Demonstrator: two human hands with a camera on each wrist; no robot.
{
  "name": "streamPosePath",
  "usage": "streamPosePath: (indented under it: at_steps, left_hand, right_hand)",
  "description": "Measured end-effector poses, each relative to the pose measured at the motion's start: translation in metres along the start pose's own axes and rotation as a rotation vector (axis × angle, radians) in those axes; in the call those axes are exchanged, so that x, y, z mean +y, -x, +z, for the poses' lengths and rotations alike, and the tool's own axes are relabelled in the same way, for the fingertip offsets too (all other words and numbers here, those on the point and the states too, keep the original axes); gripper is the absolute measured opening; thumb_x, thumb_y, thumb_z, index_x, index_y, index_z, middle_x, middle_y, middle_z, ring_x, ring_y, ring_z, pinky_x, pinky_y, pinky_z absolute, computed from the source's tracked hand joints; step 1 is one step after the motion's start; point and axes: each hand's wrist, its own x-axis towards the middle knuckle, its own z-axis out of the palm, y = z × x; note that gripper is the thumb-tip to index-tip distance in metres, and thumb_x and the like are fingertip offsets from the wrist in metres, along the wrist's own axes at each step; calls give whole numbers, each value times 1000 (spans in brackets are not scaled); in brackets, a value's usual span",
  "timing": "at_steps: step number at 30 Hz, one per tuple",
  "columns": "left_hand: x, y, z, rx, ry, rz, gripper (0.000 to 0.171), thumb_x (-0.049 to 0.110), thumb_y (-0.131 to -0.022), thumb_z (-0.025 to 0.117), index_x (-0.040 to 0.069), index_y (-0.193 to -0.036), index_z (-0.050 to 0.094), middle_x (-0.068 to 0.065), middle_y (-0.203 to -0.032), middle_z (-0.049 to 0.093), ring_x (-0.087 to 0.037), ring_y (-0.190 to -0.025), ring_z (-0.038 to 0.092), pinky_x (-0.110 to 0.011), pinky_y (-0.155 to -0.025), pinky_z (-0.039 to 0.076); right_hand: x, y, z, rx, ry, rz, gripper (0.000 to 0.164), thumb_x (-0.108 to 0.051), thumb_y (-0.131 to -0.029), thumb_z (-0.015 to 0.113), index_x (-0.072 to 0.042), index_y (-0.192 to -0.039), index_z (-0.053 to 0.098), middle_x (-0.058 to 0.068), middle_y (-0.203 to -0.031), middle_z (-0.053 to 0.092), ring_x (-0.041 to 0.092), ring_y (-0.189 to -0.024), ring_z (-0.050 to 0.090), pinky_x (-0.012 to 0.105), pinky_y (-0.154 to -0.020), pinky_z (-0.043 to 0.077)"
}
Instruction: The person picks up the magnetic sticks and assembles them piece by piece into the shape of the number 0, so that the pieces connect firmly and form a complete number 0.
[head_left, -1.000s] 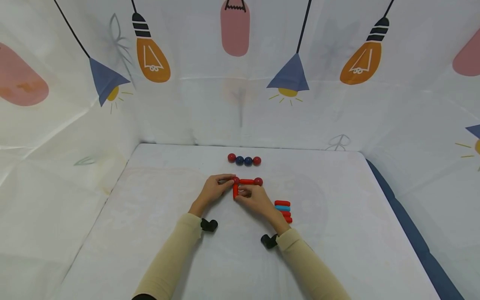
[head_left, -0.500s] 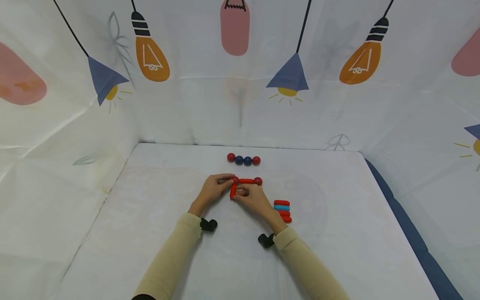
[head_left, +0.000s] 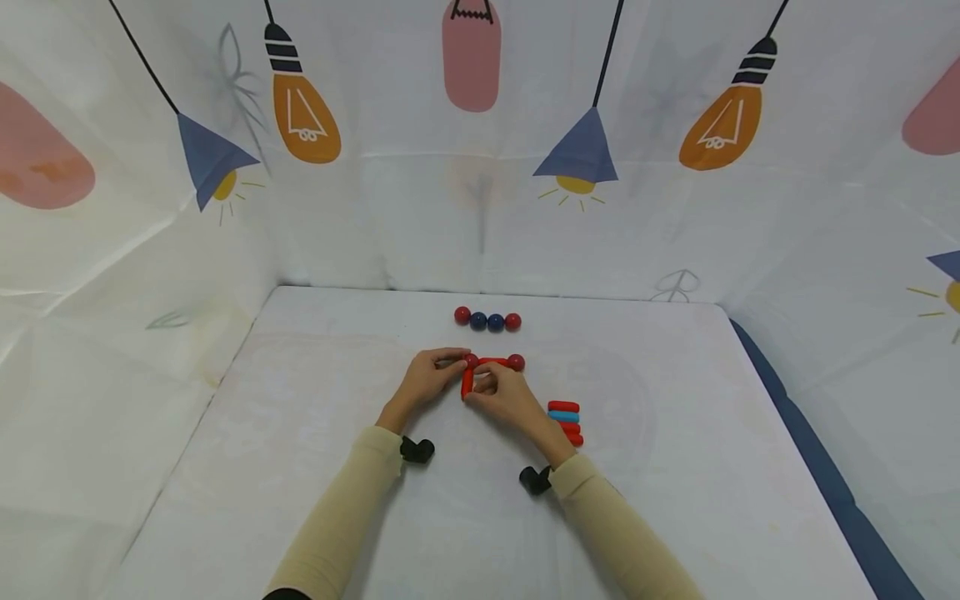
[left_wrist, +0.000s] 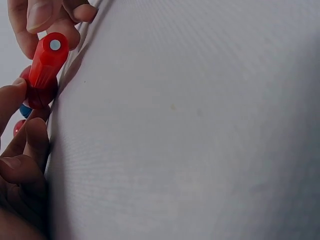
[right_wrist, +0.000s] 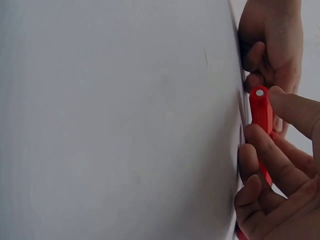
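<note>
Near the table's middle, my left hand [head_left: 429, 379] pinches a red ball [head_left: 472, 361] between thumb and fingertips. A red magnetic rod [head_left: 467, 383] runs from that ball towards me, its silvery end disc facing the camera in the left wrist view. My right hand [head_left: 510, 396] pinches this rod, thumb against its near end; the right wrist view shows the rod [right_wrist: 260, 110] between thumb and fingers. A second red rod [head_left: 495, 361] reaches right from the held ball to another red ball [head_left: 516, 362]. The right index finger partly covers it.
Behind the hands lies a row of red and dark blue balls [head_left: 478, 321]. Several loose rods, red and one light blue rod [head_left: 563, 416], lie right of the right hand. A patterned cloth [head_left: 420, 217] hangs behind the white table [head_left: 337, 312].
The near end of the pinched rod has swung slightly left. My right index finger has moved away from me, now over part of the sideways rod. The left hand keeps its place.
</note>
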Motion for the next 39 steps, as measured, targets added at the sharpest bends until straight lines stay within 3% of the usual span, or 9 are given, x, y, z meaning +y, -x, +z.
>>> streamPosePath:
  at_steps: [8, 16, 21, 30, 39]
  left_hand:
    - [-2, -1, 0, 0, 11, -1, 32, 30, -99, 70, 18, -129, 74, -3, -129, 73, -26, -135, 59, -50, -113, 44]
    - [-1, 0, 0, -1, 7, -14, 31, 32, -99, 70, 21, -128, 74, -1, -130, 72, -26, -136, 57, -51, -114, 42]
    - [-1, 1, 0, -8, 15, -21, 31, 31, -99, 70, 21, -128, 74, -1, -130, 72, -25, -135, 57, -51, -114, 43]
    - [2, 1, 1, -10, -1, -32, 31, 32, -100, 69, 22, -128, 74, 0, -130, 72, -25, -135, 57, -49, -114, 43]
    - [3, 2, -1, -5, -22, -47, 31, 32, -100, 69, 23, -129, 73, 0, -131, 72, -24, -133, 58, -48, -113, 45]
  right_hand:
    - [-3, -9, -29, -31, 111, -84, 41, -19, -92, 79, -4, -128, 65, 5, -101, 76, 14, -86, 66, 27, -74, 57]
    - [5, -27, -61, -44, 183, -126, 43, -22, -94, 76, 1, -129, 64, 9, -101, 76, 19, -88, 68, 31, -77, 57]
    - [10, -36, -76, -29, 181, -87, 42, -23, -94, 75, 0, -128, 65, 9, -102, 74, 22, -91, 66, 32, -77, 55]
    - [24, -49, -94, 61, 164, 6, 42, -25, -96, 73, -4, -131, 62, 12, -96, 69, 22, -80, 59, 29, -68, 49]
    - [40, -64, -107, 87, 120, 119, 48, -29, -97, 71, -4, -137, 59, 18, -113, 68, 29, -96, 65, 31, -73, 53]
